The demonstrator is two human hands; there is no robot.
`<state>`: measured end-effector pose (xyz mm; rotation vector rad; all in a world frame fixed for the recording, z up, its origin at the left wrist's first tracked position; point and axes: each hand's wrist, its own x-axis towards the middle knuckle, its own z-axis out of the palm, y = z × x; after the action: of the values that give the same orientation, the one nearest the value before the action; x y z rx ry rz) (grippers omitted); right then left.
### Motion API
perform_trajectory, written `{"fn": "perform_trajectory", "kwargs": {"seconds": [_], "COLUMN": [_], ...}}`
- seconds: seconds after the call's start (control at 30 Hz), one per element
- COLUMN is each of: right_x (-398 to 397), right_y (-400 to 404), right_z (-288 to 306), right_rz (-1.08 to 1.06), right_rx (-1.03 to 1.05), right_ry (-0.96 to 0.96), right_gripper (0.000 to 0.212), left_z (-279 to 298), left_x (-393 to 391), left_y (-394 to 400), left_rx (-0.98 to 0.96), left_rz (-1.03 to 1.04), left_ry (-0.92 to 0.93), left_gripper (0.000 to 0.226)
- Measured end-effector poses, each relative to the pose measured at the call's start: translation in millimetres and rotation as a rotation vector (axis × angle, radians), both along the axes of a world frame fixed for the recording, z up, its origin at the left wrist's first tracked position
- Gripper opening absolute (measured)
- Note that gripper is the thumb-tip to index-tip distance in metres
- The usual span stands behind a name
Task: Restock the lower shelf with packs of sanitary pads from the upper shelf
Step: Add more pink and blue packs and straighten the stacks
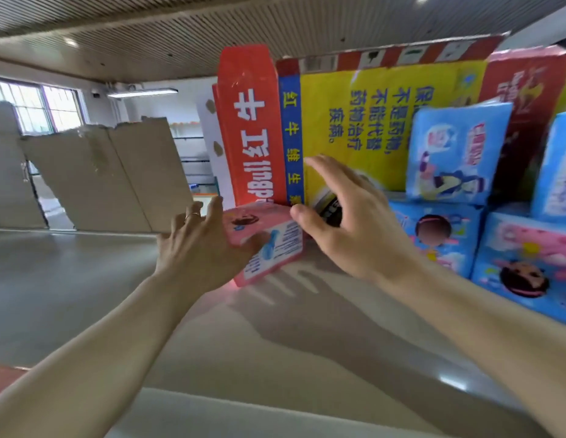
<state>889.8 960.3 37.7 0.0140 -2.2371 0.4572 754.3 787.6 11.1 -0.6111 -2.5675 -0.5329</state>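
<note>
A pink pack of sanitary pads [269, 235] lies tilted on the top shelf surface [275, 343], in front of a tall red carton. My left hand [196, 248] grips the pack's left side, thumb over its near face. My right hand [348, 222] hovers with spread fingers just right of the pack, its thumb near the pack's top right corner. Several blue packs of pads [455, 153] are stacked at the right, with more blue packs [525, 267] below them.
An upside-down red carton [250, 134] and a yellow carton [370, 121] stand behind the packs. Torn brown cardboard [117, 175] stands at the far left. The pale shelf top stretches left and toward me.
</note>
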Motion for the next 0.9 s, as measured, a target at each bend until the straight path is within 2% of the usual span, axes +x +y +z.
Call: {"fn": "perform_trajectory", "kwargs": {"seconds": [0.07,0.13,0.3,0.4,0.53,0.77,0.9], "right_x": [-2,-1,1,7,10,11,11], "right_y": [-1,0,9,15,21,27,32], "right_z": [-4,-6,-4,1,4,7,6], "right_rz": [0.000,0.004,-0.006,0.020,0.063,0.464,0.485], "right_rx": [0.029,0.040,-0.023,-0.129,-0.223,-0.297,-0.250], "right_ry": [-0.022,-0.029,0.028,0.070,0.081,0.019,0.068], "right_gripper": [0.067,0.067,0.061,0.060,0.060,0.075,0.073], "left_z": [-1,-2,-1,1,3,6,7], "left_x": [-3,-4,6,17,23,24,23], "left_y": [-1,-2,-1,0,0,-1,1], "left_rx": [0.083,0.139,0.229,0.300,0.323,0.351,0.380], "left_rz": [-0.034,-0.087,-0.368,-0.522,-0.651,-0.721,-0.751], "left_ry": [-0.068,-0.033,0.257,0.404,0.511,0.633,0.684], "left_gripper": [0.086,0.078,0.099,0.098,0.098,0.095,0.092]}}
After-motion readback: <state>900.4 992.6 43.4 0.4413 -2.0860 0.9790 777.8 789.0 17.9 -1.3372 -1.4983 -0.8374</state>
